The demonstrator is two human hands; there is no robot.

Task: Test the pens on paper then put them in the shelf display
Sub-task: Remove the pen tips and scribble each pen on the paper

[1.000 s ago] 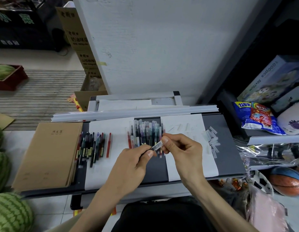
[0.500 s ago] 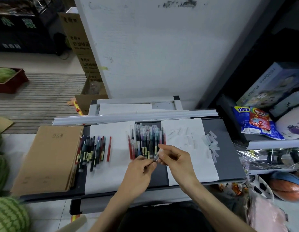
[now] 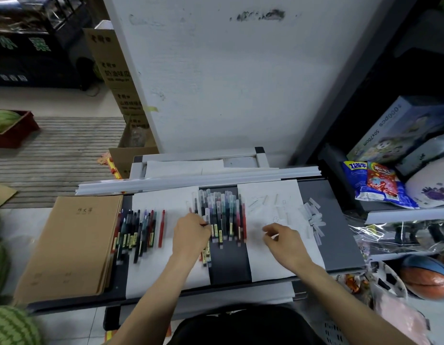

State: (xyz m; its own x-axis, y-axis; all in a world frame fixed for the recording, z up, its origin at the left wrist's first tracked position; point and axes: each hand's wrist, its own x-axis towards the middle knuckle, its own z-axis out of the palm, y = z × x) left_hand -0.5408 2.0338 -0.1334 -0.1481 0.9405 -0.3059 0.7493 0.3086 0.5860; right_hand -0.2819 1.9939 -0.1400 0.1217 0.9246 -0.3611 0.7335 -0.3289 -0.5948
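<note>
A row of capped coloured pens (image 3: 223, 217) lies on the dark shelf tray (image 3: 340, 235), between two white paper sheets. A second row of pens (image 3: 139, 230) rests on the left sheet (image 3: 153, 270). My left hand (image 3: 191, 235) is closed around one pen whose red tip (image 3: 205, 224) pokes out toward the middle row. My right hand (image 3: 282, 241) hovers over the right sheet (image 3: 270, 195), which bears faint test strokes. Its fingertips pinch what looks like the small clear cap. Loose clear caps (image 3: 314, 217) are heaped at that sheet's right edge.
A stack of brown notebooks (image 3: 74, 245) fills the tray's left end. Long white strips (image 3: 191, 181) lie along its back edge. Watermelons (image 3: 9, 327) sit on the floor at the left. Snack bags (image 3: 375, 183), boxes and a basketball (image 3: 427, 280) crowd the right.
Both hands held one pen together in front of me. They have since pulled apart: the left went to the middle row with the pen, the right moved over the right sheet.
</note>
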